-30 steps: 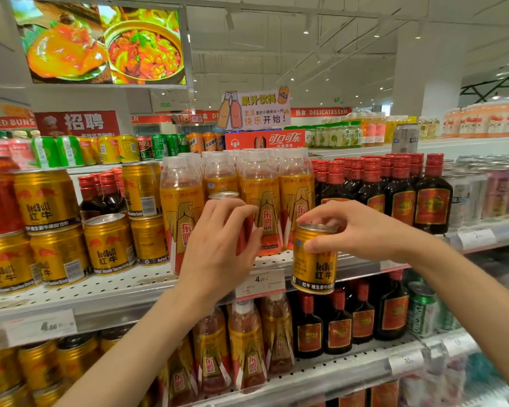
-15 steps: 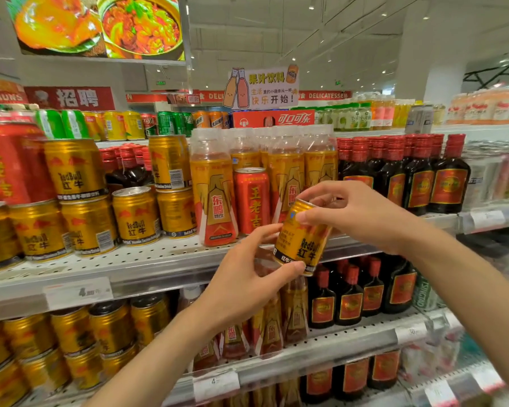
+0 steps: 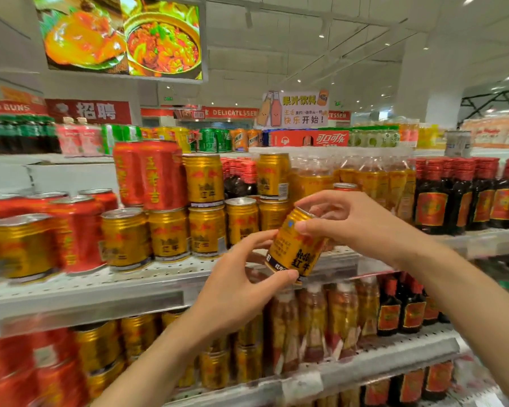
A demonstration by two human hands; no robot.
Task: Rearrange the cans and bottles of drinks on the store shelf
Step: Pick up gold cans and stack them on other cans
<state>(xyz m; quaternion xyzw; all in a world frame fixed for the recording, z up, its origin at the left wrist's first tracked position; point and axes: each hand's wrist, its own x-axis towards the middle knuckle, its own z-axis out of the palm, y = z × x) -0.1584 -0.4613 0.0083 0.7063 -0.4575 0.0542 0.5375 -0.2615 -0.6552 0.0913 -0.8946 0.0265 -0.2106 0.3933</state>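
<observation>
Before the shelf [image 3: 159, 277], both hands — left hand [image 3: 235, 292], right hand [image 3: 347, 221] — grip a tilted gold can [image 3: 297, 245]

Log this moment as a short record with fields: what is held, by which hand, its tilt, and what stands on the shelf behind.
held item: gold Red Bull can, in front of the shelf edge
left hand: grip on the can's lower part, thumb under its base
right hand: grip on the can's upper part, near the rim
tilt: top leans right, not upright
shelf behind: stacked gold cans, red cans left of them, dark bottles at right
image quality: left side blurred
</observation>
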